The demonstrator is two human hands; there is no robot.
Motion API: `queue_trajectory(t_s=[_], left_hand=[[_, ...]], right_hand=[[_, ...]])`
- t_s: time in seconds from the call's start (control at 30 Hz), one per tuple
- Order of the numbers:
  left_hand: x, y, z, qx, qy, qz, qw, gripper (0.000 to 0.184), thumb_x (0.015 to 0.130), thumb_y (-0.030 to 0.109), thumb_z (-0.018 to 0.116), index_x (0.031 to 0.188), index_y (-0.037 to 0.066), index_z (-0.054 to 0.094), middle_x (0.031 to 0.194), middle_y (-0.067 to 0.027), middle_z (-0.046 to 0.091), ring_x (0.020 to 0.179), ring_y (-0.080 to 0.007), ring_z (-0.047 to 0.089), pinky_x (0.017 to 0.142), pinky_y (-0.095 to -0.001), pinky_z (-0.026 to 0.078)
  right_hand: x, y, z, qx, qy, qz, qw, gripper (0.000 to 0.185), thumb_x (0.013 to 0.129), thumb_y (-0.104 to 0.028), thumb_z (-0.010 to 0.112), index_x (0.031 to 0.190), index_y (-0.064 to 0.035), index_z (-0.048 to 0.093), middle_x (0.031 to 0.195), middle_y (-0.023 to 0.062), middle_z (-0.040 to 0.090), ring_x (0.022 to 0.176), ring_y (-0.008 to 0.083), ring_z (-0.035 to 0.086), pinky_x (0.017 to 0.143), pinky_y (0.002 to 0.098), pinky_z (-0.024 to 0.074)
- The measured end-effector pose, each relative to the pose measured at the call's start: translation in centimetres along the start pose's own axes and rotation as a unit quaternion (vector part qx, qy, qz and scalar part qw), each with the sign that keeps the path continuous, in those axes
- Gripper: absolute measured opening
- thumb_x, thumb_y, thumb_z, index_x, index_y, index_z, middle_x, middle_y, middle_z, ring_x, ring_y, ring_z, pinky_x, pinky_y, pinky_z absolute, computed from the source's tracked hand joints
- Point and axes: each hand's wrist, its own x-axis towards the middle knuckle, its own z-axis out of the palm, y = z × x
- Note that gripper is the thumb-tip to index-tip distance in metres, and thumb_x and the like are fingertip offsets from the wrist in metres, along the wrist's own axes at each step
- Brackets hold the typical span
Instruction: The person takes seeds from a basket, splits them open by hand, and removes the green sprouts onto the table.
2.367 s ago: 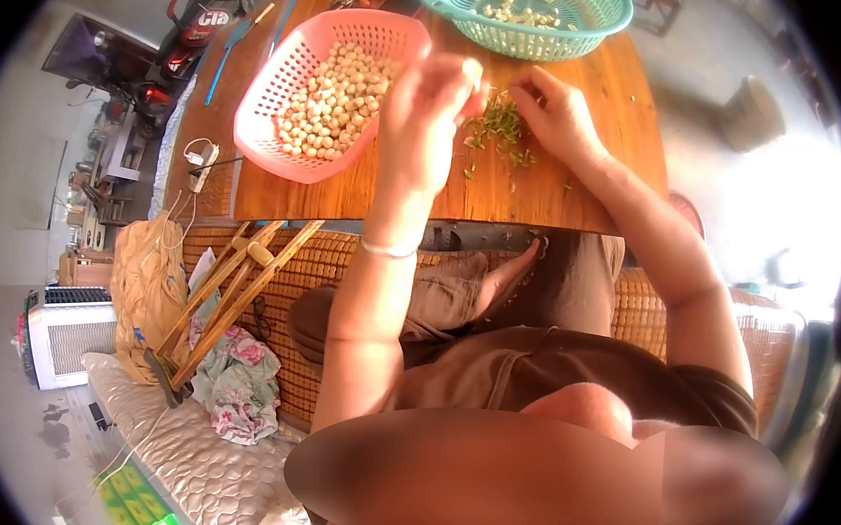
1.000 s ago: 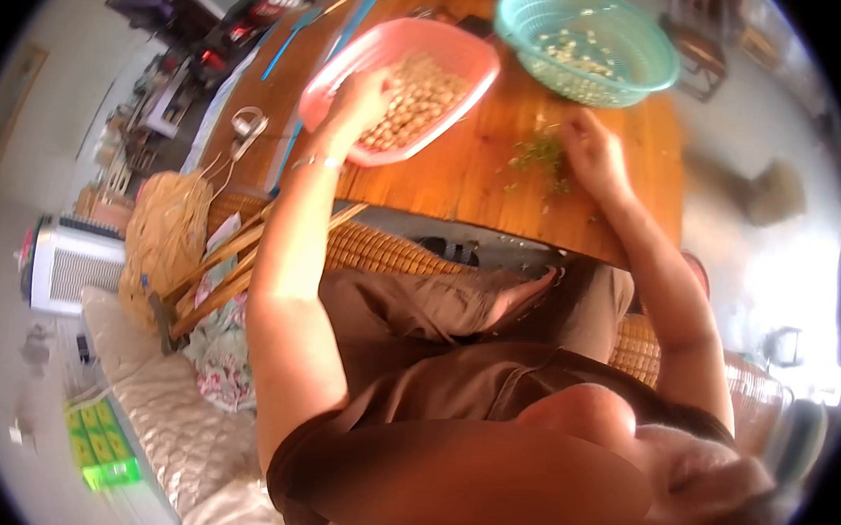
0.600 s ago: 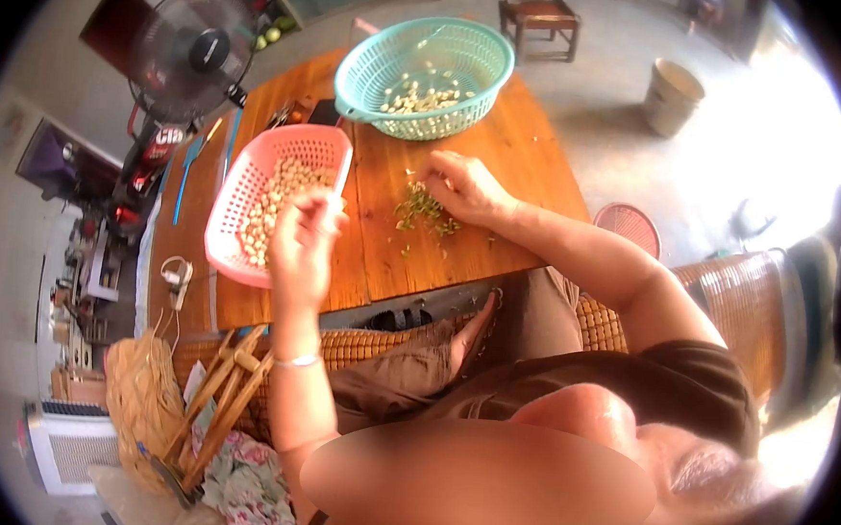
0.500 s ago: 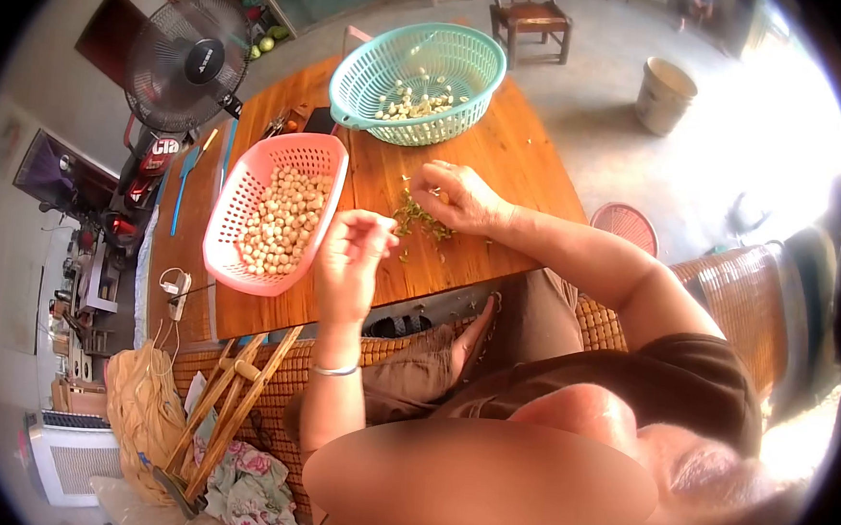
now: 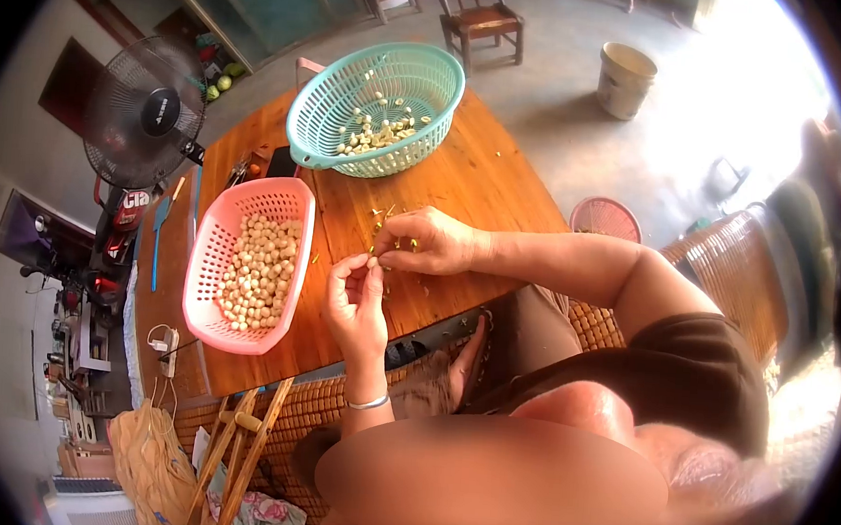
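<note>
Thumb and fingers of my left hand (image 5: 355,307), with a silver bangle on its wrist, pinch a small pale lotus seed (image 5: 373,263) above the table's near edge. My right hand (image 5: 436,242) comes in from the right, its thumb and forefinger closed at the same seed; its other fingers are curled. Thin green lotus cores (image 5: 384,224) lie scattered on the wood, partly hidden by my right hand. To the left, a pink basket (image 5: 205,249) holds many whole pale seeds (image 5: 261,272). Behind, a green basket (image 5: 304,121) contains split pale seeds (image 5: 385,133).
The wooden table (image 5: 502,186) carries both baskets, a power strip (image 5: 168,353) and a blue stick (image 5: 157,246). A fan (image 5: 155,112) stands at its left. Wooden crutches (image 5: 240,454) lean at the near edge. A bucket (image 5: 626,83) and a chair (image 5: 483,21) stand beyond.
My hands have come together at the seed: the right hand lifted from the green cores towards the left one. The view has shifted, so the baskets appear lower and further left.
</note>
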Motion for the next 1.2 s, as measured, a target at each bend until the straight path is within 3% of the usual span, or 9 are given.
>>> queue_trajectory(t_s=[0.13, 0.2, 0.3, 0.4, 0.73, 0.8, 0.83, 0.9, 1.2], left_hand=[[0.08, -0.59, -0.15, 0.043, -0.011, 0.040, 0.998, 0.017, 0.093, -0.002, 0.064, 0.108, 0.002, 0.060, 0.108, -0.0045, 0.059, 0.097, -0.0104, 0.058, 0.086, -0.0237, 0.048], [0.14, -0.68, 0.05, 0.088, 0.001, 0.105, 0.991, 0.013, 0.090, -0.006, 0.064, 0.102, -0.002, 0.061, 0.108, -0.0086, 0.060, 0.087, -0.0121, 0.060, 0.074, -0.0241, 0.052], [-0.11, -0.66, 0.12, 0.090, 0.001, 0.106, 0.990, 0.012, 0.090, -0.007, 0.064, 0.100, -0.002, 0.060, 0.107, -0.0100, 0.060, 0.088, -0.0137, 0.061, 0.075, -0.0258, 0.053], [-0.18, -0.81, 0.08, 0.103, -0.016, 0.129, 0.986, 0.018, 0.091, -0.010, 0.062, 0.104, 0.001, 0.058, 0.111, -0.0070, 0.057, 0.095, -0.0128, 0.059, 0.082, -0.0251, 0.051], [-0.29, -0.30, 0.43, 0.147, -0.007, 0.131, 0.980, 0.017, 0.089, -0.010, 0.065, 0.101, 0.000, 0.058, 0.106, -0.0076, 0.059, 0.093, -0.0128, 0.059, 0.081, -0.0258, 0.052], [-0.06, -0.62, 0.59, 0.124, 0.014, 0.155, 0.980, 0.013, 0.087, -0.007, 0.068, 0.094, -0.002, 0.059, 0.098, -0.0085, 0.063, 0.080, -0.0126, 0.061, 0.069, -0.0240, 0.053], [-0.28, -0.55, 0.44, 0.126, 0.013, 0.153, 0.980, 0.013, 0.087, -0.007, 0.068, 0.094, -0.002, 0.059, 0.098, -0.0085, 0.063, 0.080, -0.0126, 0.061, 0.069, -0.0240, 0.053], [-0.34, -0.30, 0.28, 0.128, -0.013, 0.127, 0.984, 0.015, 0.089, -0.008, 0.066, 0.099, 0.000, 0.058, 0.103, -0.0075, 0.060, 0.091, -0.0127, 0.060, 0.081, -0.0256, 0.052], [-0.53, -0.33, 0.31, 0.131, -0.009, 0.130, 0.983, 0.015, 0.090, -0.007, 0.067, 0.099, 0.000, 0.058, 0.103, -0.0066, 0.059, 0.090, -0.0126, 0.060, 0.080, -0.0254, 0.052]], right_hand=[[0.00, 0.36, 0.04, 0.018, 0.001, 0.010, 1.000, 0.015, 0.089, -0.012, 0.069, 0.100, -0.0017, 0.066, 0.088, 0.0106, 0.070, 0.081, 0.0216, 0.067, 0.070, 0.0335, 0.0526], [0.02, 0.15, 0.00, 0.036, -0.013, 0.046, 0.998, 0.015, 0.090, -0.012, 0.068, 0.101, -0.0013, 0.066, 0.090, 0.0080, 0.070, 0.084, 0.0164, 0.067, 0.073, 0.0308, 0.0525], [-0.10, 0.28, 0.10, 0.096, -0.029, 0.083, 0.991, 0.016, 0.092, -0.012, 0.068, 0.102, -0.0005, 0.065, 0.091, 0.0056, 0.069, 0.085, 0.0117, 0.064, 0.076, 0.0283, 0.0522], [-0.19, 0.25, 0.22, 0.103, -0.020, 0.086, 0.991, 0.017, 0.091, -0.016, 0.068, 0.100, -0.0017, 0.065, 0.084, 0.0053, 0.067, 0.078, 0.0115, 0.063, 0.070, 0.0290, 0.0524], [-0.29, -0.15, 0.09, 0.095, -0.017, 0.077, 0.992, 0.014, 0.090, -0.015, 0.067, 0.093, -0.0015, 0.063, 0.080, 0.0055, 0.067, 0.074, 0.0123, 0.063, 0.067, 0.0291, 0.0524], [-0.24, -0.44, -0.29, 0.076, -0.056, 0.112, 0.989, 0.012, 0.092, -0.009, 0.066, 0.098, 0.0007, 0.064, 0.090, 0.0056, 0.069, 0.085, 0.0104, 0.063, 0.076, 0.0273, 0.0527], [-0.38, -0.33, -0.14, 0.079, -0.055, 0.113, 0.989, 0.012, 0.092, -0.009, 0.066, 0.098, 0.0007, 0.064, 0.090, 0.0056, 0.069, 0.085, 0.0104, 0.063, 0.076, 0.0273, 0.0527], [-0.40, -0.04, -0.09, 0.124, -0.055, 0.130, 0.982, 0.012, 0.092, -0.009, 0.066, 0.098, 0.0008, 0.064, 0.090, 0.0054, 0.068, 0.085, 0.0102, 0.063, 0.075, 0.0269, 0.0527], [-0.40, -0.11, -0.28, 0.120, -0.063, 0.116, 0.984, 0.013, 0.092, -0.009, 0.067, 0.098, 0.0015, 0.063, 0.091, 0.0051, 0.068, 0.086, 0.0090, 0.062, 0.076, 0.0261, 0.0526]])
